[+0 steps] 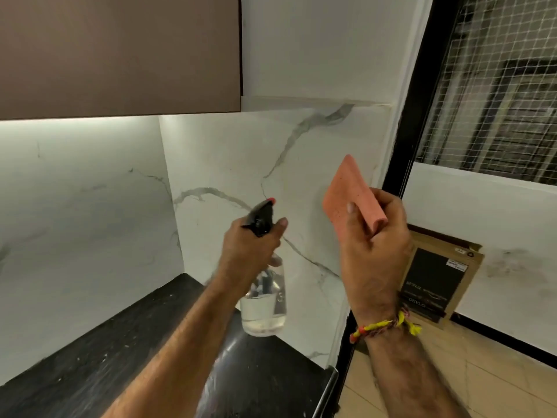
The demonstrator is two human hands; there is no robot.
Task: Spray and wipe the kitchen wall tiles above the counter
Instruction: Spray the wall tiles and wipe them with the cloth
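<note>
White marble-look wall tiles with grey veins cover the wall above a black counter. My left hand grips a clear spray bottle with a black trigger head and a red nozzle tip, pointed at the tiles just ahead. My right hand holds a folded orange cloth raised close to the tile's right side. Clear liquid fills the bottle's lower part.
A brown upper cabinet hangs at the top left with a light strip under it. A black door frame borders the tiles on the right. A cardboard box leans against the far wall on a beige floor.
</note>
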